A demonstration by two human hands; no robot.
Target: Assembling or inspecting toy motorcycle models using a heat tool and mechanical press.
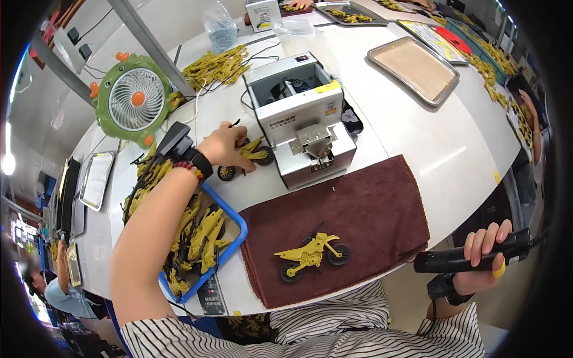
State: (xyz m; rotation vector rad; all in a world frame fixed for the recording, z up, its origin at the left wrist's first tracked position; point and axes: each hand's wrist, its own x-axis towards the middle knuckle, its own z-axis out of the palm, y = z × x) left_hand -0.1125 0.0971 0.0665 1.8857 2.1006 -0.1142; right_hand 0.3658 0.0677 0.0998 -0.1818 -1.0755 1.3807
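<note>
My left hand [224, 146] reaches to the left side of the silver machine [304, 119], its fingers bent around a yellow toy motorcycle [253, 148] with black wheels. Part of that toy is hidden behind the fingers. Out at the right, past the table edge, my right hand [484, 244] is wrapped around a black cylindrical power tool [444, 261], probably an electric screwdriver, held level. A second yellow toy motorcycle [307, 253] lies on its side on the brown cloth [358, 209] in front of me. Neither hand touches it.
A blue tray [239, 235] of yellow and black toy parts stands under my left forearm. Behind it is a green fan [132, 98], near a pile of yellow parts [215, 65]. A metal tray [412, 68] lies far right. Other people sit around the table.
</note>
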